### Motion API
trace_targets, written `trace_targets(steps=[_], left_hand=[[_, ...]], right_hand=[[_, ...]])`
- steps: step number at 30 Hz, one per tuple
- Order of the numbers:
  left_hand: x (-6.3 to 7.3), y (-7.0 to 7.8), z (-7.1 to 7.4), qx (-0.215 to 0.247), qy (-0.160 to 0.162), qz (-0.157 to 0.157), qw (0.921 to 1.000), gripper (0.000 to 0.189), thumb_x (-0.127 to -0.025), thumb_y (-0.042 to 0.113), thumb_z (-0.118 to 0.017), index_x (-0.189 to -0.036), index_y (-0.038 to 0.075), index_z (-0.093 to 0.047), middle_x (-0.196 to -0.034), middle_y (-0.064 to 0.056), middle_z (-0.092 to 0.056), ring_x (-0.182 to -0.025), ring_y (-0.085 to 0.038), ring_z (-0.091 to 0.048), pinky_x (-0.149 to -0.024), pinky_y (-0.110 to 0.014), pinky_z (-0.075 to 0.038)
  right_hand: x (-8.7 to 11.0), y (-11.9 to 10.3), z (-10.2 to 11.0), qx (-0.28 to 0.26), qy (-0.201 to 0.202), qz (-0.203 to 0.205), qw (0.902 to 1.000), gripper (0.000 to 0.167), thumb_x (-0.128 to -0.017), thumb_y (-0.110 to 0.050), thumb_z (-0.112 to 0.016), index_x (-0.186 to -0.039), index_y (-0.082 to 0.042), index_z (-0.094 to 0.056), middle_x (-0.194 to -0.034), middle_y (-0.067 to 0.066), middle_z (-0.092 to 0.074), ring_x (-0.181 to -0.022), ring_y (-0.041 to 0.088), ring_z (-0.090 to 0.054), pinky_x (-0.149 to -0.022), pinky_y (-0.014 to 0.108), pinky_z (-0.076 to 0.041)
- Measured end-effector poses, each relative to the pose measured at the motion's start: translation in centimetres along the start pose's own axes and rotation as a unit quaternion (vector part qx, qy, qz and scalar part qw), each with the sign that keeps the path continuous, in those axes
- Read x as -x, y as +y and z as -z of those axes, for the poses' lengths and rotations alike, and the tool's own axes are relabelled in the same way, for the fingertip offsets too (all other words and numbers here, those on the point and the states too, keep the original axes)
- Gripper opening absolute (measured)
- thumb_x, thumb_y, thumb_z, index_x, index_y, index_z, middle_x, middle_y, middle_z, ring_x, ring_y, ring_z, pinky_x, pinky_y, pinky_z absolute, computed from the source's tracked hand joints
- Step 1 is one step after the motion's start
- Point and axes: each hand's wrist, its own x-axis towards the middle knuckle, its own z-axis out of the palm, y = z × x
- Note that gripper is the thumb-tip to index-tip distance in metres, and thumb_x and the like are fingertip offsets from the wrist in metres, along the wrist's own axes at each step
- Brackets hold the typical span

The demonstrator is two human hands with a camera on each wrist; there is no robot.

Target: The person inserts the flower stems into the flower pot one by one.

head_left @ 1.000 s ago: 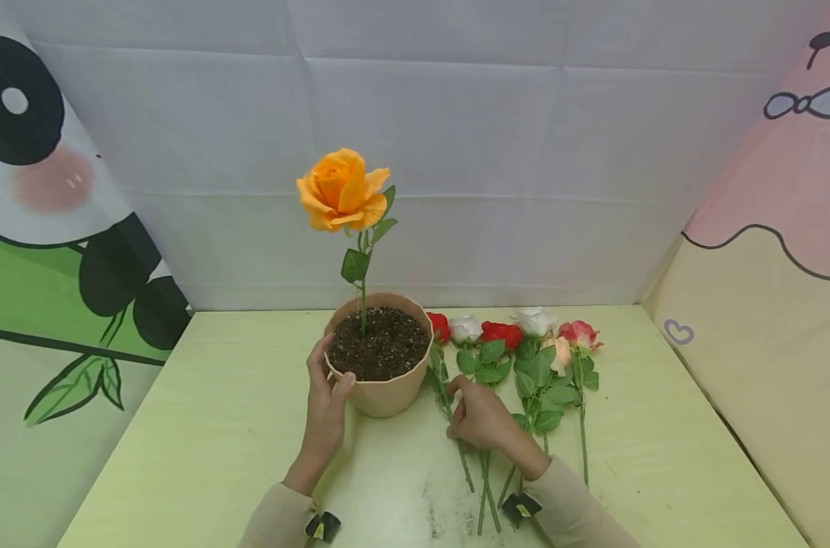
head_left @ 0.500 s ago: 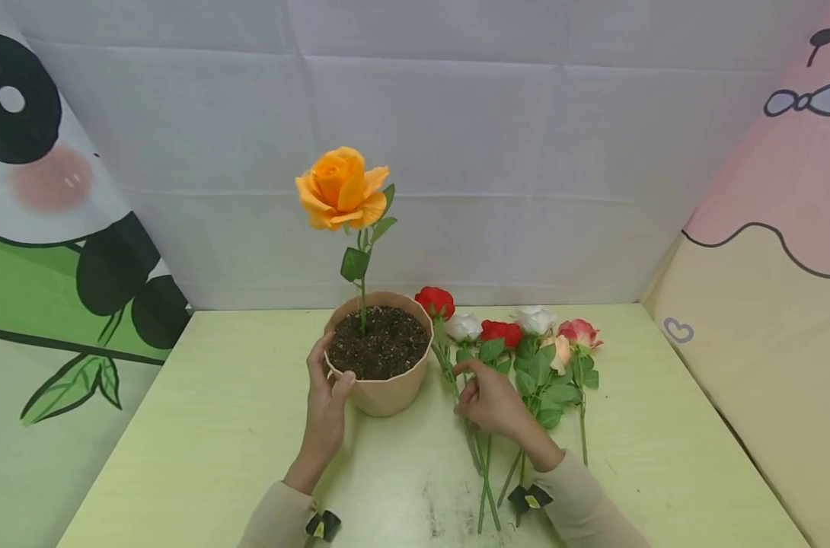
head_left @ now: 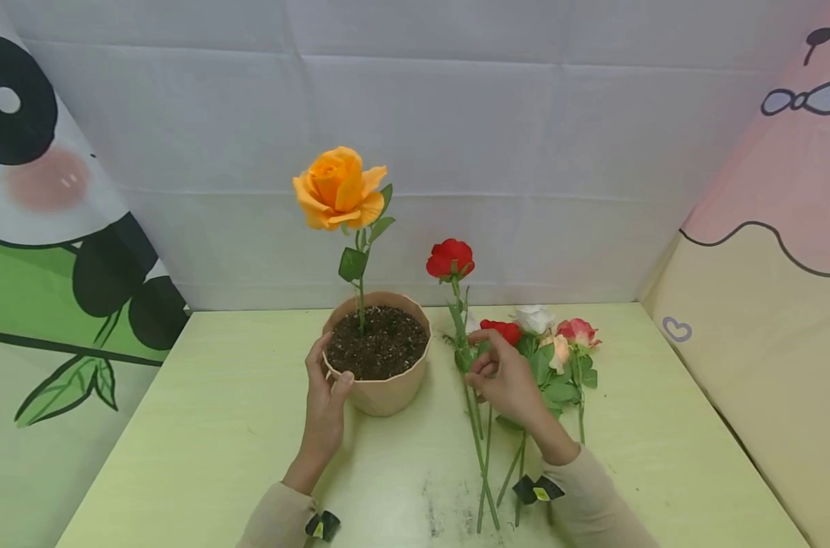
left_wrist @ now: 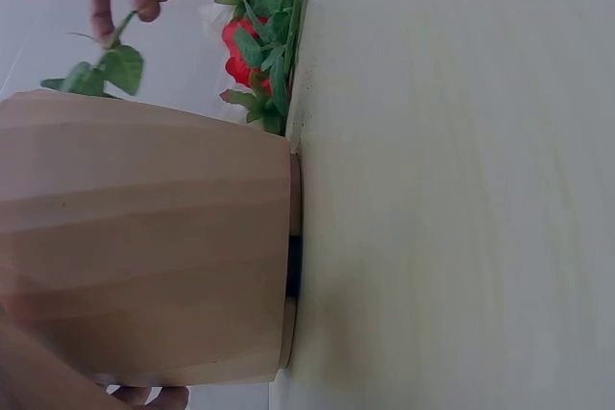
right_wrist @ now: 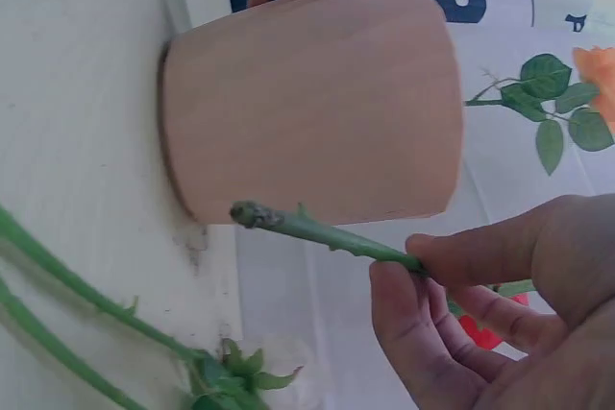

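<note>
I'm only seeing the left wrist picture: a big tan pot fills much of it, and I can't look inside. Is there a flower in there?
Observer: Yes, in the head view an orange rose stands in the dark soil of the pot.

Visitor: Lovely! And which flower is the right hand holding by that green stem?

Observer: A red rose; the head view shows its bloom.

Visitor: Any other colours lying about?

Observer: Yes, a pink rose lies at the far right of the flowers on the table.

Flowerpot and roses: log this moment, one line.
left hand: holds flowerpot | right hand: pinches red rose by stem | orange rose: standing in soil
</note>
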Motion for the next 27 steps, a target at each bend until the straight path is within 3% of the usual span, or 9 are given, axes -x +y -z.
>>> trace_targets(steps=[6,9,12,17,20,24,27], left_hand=[[0.1,0.2,0.1,-0.001,0.004,0.010,0.9999,0.071,-0.110,0.017,-0.051,-0.174,0.020,-0.023,-0.182,-0.007,-0.019,-0.164,-0.036,-0.025,-0.125,-0.036,-0.031],[0.1,0.2,0.0,-0.001,0.004,0.013,0.9999,0.071,-0.110,0.018,-0.051,-0.174,0.021,-0.023,-0.182,-0.007,-0.019,-0.164,-0.036,-0.025,-0.123,-0.032,-0.032],[0.1,0.3,0.0,0.000,0.001,0.012,0.9999,0.071,-0.110,0.018,-0.051,-0.174,0.021,-0.022,-0.182,-0.009,-0.019,-0.163,-0.037,-0.027,-0.123,-0.031,-0.033],[0.1,0.2,0.0,0.000,0.000,0.001,1.0000,0.070,-0.109,0.017,-0.050,-0.174,0.020,-0.022,-0.182,-0.011,-0.020,-0.163,-0.039,-0.027,-0.128,-0.057,-0.030],[0.1,0.2,0.0,0.004,0.002,-0.004,1.0000,0.070,-0.109,0.017,-0.050,-0.174,0.019,-0.023,-0.182,-0.012,-0.020,-0.163,-0.041,-0.026,-0.128,-0.067,-0.026],[0.1,0.0,0.0,0.005,0.001,-0.005,1.0000,0.070,-0.109,0.017,-0.050,-0.174,0.019,-0.023,-0.182,-0.012,-0.020,-0.163,-0.040,-0.026,-0.128,-0.066,-0.026],[0.1,0.0,0.0,0.002,0.001,-0.003,1.0000,0.070,-0.110,0.017,-0.051,-0.174,0.020,-0.023,-0.182,-0.011,-0.021,-0.163,-0.039,-0.028,-0.129,-0.055,-0.030]], right_hand=[[-0.6,-2.2,1.3,-0.012,0.036,0.073,0.9966,0.054,-0.095,0.012,-0.078,-0.145,0.000,-0.060,-0.091,0.013,-0.071,-0.076,0.021,-0.069,-0.066,0.031,-0.059],[-1.2,-3.7,1.8,-0.011,0.052,0.114,0.9920,0.054,-0.096,0.011,-0.078,-0.146,-0.001,-0.059,-0.093,0.013,-0.073,-0.080,0.021,-0.070,-0.072,0.029,-0.055],[-1.9,-5.2,2.0,-0.018,0.061,0.138,0.9884,0.056,-0.096,0.012,-0.078,-0.147,-0.002,-0.059,-0.095,0.014,-0.072,-0.082,0.022,-0.070,-0.069,0.027,-0.055],[-3.1,-7.3,1.3,-0.062,0.059,0.167,0.9822,0.057,-0.096,0.014,-0.076,-0.148,0.000,-0.057,-0.098,0.019,-0.070,-0.086,0.023,-0.070,-0.062,0.027,-0.057],[-4.2,-7.8,0.3,-0.075,0.062,0.193,0.9764,0.056,-0.096,0.015,-0.075,-0.147,0.003,-0.056,-0.098,0.022,-0.070,-0.087,0.026,-0.072,-0.066,0.027,-0.059],[-5.7,-8.0,-1.1,-0.078,0.074,0.208,0.9722,0.055,-0.096,0.014,-0.075,-0.147,0.003,-0.057,-0.098,0.022,-0.070,-0.087,0.030,-0.072,-0.073,0.025,-0.059],[-6.7,-8.1,-2.0,-0.081,0.074,0.210,0.9716,0.054,-0.097,0.013,-0.075,-0.147,0.002,-0.057,-0.099,0.022,-0.069,-0.089,0.033,-0.071,-0.070,0.024,-0.057]])
